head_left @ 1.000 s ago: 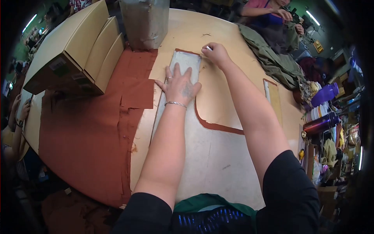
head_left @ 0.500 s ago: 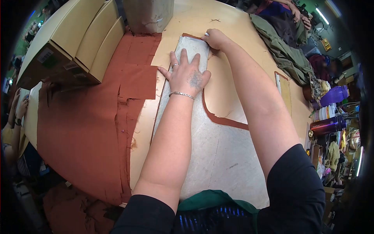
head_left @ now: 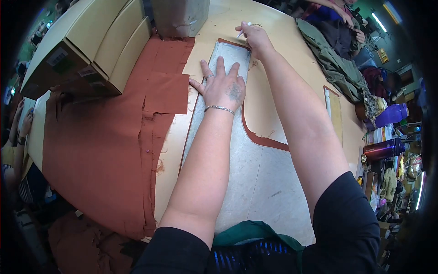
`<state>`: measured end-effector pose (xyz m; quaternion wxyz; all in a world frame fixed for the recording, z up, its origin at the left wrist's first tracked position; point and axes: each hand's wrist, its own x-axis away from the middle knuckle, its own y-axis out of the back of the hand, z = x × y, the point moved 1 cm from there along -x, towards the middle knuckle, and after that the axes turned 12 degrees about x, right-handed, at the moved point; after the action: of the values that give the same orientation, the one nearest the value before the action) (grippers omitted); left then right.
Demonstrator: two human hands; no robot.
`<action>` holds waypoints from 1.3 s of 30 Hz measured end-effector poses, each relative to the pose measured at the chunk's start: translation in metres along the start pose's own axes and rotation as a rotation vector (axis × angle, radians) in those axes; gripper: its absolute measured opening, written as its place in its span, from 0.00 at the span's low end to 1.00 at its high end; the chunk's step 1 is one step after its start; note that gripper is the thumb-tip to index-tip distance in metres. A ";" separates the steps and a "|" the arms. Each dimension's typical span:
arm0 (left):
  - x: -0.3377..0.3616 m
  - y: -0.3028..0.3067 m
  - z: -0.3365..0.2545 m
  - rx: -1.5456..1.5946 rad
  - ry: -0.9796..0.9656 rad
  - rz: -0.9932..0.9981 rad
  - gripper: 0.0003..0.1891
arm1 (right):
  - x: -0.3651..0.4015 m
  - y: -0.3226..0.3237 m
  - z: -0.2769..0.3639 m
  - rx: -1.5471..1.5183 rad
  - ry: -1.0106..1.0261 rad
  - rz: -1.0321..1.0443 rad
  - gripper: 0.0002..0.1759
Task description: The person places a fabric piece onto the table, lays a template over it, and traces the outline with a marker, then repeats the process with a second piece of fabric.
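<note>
Resting on one grey panel, your left hand spreads wide, wearing one ring and one bracelet; your right hand pinches one white stick.

1. From where I stand, the tabletop is lit softly and evenly; the room beyond is dim.
2. A fluorescent tube glares at upper right.
3. Edges bow, corners blacken, and distant clutter blurs.

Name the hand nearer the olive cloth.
Right. The right hand, with its white stick, is left of the olive cloth; the left hand is farther left, spread on the grey panel.
</note>
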<state>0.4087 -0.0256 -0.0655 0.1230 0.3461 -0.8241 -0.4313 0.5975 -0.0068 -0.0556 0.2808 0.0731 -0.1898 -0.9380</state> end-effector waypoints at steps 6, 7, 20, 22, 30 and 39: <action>0.000 0.001 0.000 0.007 0.010 0.012 0.22 | 0.003 -0.020 -0.005 0.078 0.014 0.118 0.13; 0.000 0.001 0.000 0.006 0.009 0.010 0.22 | 0.004 -0.021 -0.002 0.105 0.016 0.128 0.13; 0.001 0.003 0.000 0.018 0.015 0.029 0.23 | -0.012 -0.005 -0.009 0.526 0.102 0.130 0.13; 0.000 0.002 0.000 0.013 0.014 0.027 0.23 | -0.011 0.023 -0.011 0.682 0.110 0.123 0.13; 0.001 0.005 -0.002 0.030 0.011 0.053 0.22 | 0.081 0.044 -0.033 0.170 0.139 -0.202 0.11; -0.002 0.002 0.002 0.095 0.015 -0.008 0.23 | 0.098 0.022 -0.031 0.337 0.118 -0.231 0.12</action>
<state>0.4083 -0.0224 -0.0654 0.1107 0.3580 -0.8413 -0.3895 0.5346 -0.0882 -0.0785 0.1659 0.1950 -0.3176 -0.9130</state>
